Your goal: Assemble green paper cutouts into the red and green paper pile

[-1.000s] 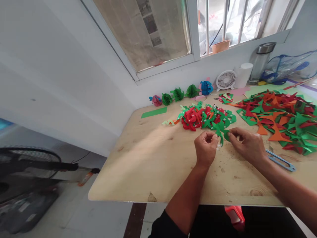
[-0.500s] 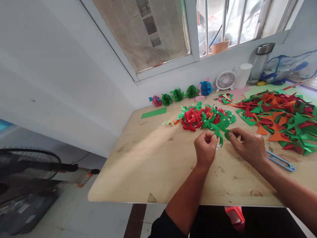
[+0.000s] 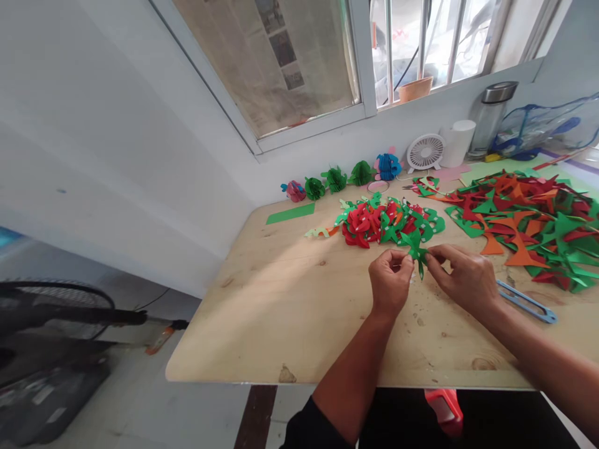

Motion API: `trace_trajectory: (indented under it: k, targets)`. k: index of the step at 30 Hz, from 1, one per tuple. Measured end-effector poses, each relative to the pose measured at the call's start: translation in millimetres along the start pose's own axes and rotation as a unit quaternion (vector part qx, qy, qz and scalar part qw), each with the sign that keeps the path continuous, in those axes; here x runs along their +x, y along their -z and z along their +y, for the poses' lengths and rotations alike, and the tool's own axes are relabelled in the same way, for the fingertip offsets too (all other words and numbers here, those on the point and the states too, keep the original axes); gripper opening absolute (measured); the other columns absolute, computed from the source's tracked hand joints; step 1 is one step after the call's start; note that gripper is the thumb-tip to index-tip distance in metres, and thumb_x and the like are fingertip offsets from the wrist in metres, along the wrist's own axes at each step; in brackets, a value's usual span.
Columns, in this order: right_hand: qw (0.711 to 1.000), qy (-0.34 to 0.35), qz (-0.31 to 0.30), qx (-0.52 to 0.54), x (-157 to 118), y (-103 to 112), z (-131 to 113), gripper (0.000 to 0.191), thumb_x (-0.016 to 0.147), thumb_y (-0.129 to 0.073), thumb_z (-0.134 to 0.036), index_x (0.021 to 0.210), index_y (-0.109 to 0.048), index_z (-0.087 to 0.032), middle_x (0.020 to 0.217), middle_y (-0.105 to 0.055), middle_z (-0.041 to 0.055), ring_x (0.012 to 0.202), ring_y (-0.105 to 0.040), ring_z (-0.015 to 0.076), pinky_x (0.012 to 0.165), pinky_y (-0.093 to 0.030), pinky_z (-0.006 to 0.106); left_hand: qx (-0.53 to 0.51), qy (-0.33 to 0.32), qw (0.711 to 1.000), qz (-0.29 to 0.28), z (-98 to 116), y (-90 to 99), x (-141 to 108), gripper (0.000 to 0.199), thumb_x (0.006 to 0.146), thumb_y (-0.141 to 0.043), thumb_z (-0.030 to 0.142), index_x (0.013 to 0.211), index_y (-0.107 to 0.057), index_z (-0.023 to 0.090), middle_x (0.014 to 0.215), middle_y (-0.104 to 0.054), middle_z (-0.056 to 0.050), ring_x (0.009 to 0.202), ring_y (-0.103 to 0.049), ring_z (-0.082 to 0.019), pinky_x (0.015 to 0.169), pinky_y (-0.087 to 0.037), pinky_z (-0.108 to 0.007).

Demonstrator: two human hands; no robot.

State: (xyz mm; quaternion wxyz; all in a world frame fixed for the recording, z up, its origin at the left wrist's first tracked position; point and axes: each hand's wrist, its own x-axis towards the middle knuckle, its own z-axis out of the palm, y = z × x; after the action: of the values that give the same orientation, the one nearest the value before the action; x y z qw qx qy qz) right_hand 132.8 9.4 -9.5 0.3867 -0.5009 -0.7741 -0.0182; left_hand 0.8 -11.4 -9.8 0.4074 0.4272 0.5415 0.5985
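Above the wooden table, my left hand (image 3: 391,280) pinches one side of a green paper cutout (image 3: 415,251) between thumb and finger. My right hand (image 3: 462,274) grips the opposite side with its thumb and fingertips, so the cutout spans the small gap between both hands. Its shape is curved and pointed, with one tip hanging down. Just beyond lies a heap of red and green paper cutouts (image 3: 367,223), several carrying small white squares. A light blue utility knife (image 3: 528,302) rests on the table, partly behind my right wrist.
A large pile of red, orange and green paper scraps (image 3: 538,218) covers the table's right side. Folded paper figures (image 3: 336,179) line the wall beside a small white fan (image 3: 425,152) and a glass bottle (image 3: 491,121). A green paper strip (image 3: 290,214) lies at the back left.
My right hand has moved left, closer to my left hand. The green pieces that were apart between my hands now meet as one shape.
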Motion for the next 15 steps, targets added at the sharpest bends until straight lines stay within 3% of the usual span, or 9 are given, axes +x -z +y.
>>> trace_trajectory:
  k: [15]
  targets:
    - [0.997, 0.065, 0.012, -0.026, -0.5, -0.5, -3.6, 0.017, 0.084, -0.052, -0.026, 0.075, -0.064, -0.020, 0.069, -0.069, 0.0026, 0.064, -0.064, 0.0166, 0.056, -0.040, 0.026, 0.014, -0.005, 1.000, -0.003, -0.9, -0.6, 0.9, 0.008, 0.070, -0.059, 0.022, 0.067, -0.061, 0.015, 0.062, -0.063, -0.001, 0.055, -0.058, -0.011, 0.057, -0.049, -0.023]
